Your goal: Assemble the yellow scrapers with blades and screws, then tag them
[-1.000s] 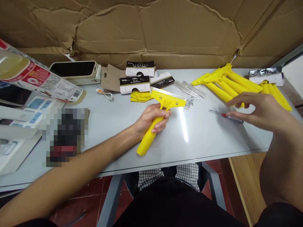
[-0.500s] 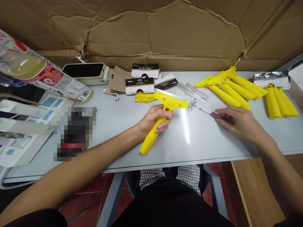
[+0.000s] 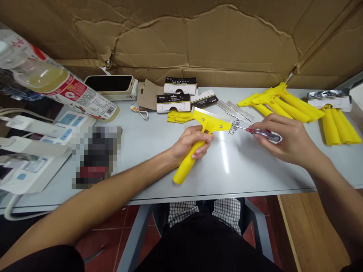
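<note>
My left hand (image 3: 190, 144) grips the handle of a yellow plastic scraper (image 3: 198, 140) that lies on the grey table (image 3: 147, 166), its metal blade edge pointing away from me. My right hand (image 3: 286, 140) holds a small screwdriver (image 3: 259, 132) with a red and clear handle, lifted off the table, its tip pointing left toward a small heap of screws and nuts (image 3: 233, 127) beside the scraper's head.
Loose metal blades (image 3: 239, 109) and black-and-white cardboard sleeves (image 3: 173, 102) lie behind the scraper. Piles of yellow scraper handles (image 3: 283, 100) sit at the right, one bundle (image 3: 338, 126) near the edge. A phone (image 3: 109, 84), a bottle (image 3: 48, 81) and power strips (image 3: 34, 151) crowd the left. Cardboard backs the table.
My right hand came down onto the screwdriver, picked it up and moved it left toward the scraper's head. My left hand kept its grip on the scraper.
</note>
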`<action>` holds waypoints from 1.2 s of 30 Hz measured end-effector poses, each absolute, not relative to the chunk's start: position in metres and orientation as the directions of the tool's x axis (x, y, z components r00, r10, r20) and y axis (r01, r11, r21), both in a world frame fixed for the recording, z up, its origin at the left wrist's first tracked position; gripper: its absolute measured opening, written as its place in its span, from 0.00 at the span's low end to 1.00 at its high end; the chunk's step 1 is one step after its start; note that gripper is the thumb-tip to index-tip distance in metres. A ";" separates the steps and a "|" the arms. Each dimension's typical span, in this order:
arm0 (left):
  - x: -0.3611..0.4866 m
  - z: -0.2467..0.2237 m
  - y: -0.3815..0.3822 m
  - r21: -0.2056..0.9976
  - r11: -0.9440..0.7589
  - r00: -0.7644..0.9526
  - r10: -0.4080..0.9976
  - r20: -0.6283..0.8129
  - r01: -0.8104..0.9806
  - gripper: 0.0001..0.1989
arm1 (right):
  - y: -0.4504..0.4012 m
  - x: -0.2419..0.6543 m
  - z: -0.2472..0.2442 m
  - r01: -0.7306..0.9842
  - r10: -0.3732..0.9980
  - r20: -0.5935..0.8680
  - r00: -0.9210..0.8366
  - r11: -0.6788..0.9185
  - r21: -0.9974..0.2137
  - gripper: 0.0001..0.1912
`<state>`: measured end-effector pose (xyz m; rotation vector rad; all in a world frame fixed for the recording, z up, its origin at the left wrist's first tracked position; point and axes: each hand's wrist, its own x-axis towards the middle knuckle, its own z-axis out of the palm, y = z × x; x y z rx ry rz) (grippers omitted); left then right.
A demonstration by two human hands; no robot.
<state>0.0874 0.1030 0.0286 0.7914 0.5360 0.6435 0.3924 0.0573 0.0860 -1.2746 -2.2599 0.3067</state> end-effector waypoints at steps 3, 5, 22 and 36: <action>0.087 0.029 0.103 0.787 0.529 0.686 0.702 -0.194 -0.319 0.13 | 0.057 0.384 0.095 0.715 0.809 0.367 -0.460 0.582 -0.387 0.12; 0.087 0.029 0.103 0.789 0.529 0.692 0.696 -0.192 -0.313 0.13 | 0.056 0.382 0.098 0.718 0.795 0.390 -0.464 0.596 -0.360 0.11; 0.089 0.030 0.101 0.794 0.510 0.681 0.711 -0.173 -0.332 0.13 | 0.052 0.368 0.106 0.694 0.780 0.402 -0.479 0.617 -0.370 0.15; 0.090 0.029 0.102 0.793 0.524 0.633 0.736 -0.238 -0.310 0.11 | 0.067 0.354 0.145 0.742 0.739 0.293 -0.607 0.659 -0.124 0.10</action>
